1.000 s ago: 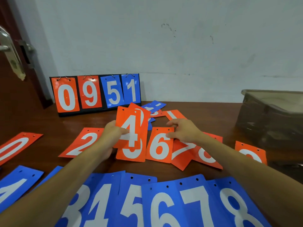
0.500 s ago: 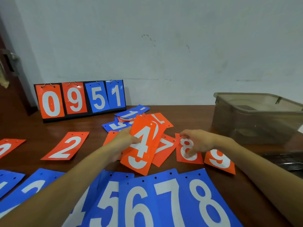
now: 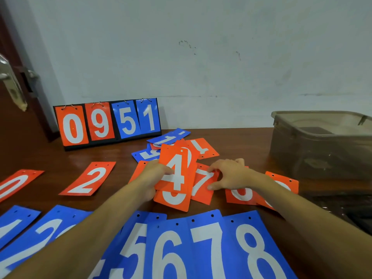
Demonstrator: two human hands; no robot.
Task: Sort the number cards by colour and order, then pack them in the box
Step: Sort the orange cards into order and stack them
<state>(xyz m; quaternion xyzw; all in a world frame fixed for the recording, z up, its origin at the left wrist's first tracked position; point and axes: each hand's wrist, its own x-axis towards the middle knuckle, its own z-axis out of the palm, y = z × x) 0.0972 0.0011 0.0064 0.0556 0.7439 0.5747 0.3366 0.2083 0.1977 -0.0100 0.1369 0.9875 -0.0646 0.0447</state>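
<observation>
1. Left hand (image 3: 155,176) clamps fanned orange stack (image 3: 177,178), 4 on top, table centre.
2. Right hand (image 3: 229,175) pinches orange 7 (image 3: 203,186), at 3 o'clock of stack.
3. Box (image 3: 322,141) at 2 o'clock.
4. Risk: loose fan slips, order scrambles.

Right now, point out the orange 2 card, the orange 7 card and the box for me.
orange 2 card (image 3: 88,179): head view, on the white digit.
orange 7 card (image 3: 202,187): head view, on the digit's stem.
box (image 3: 314,150): head view, on its front wall.
</observation>
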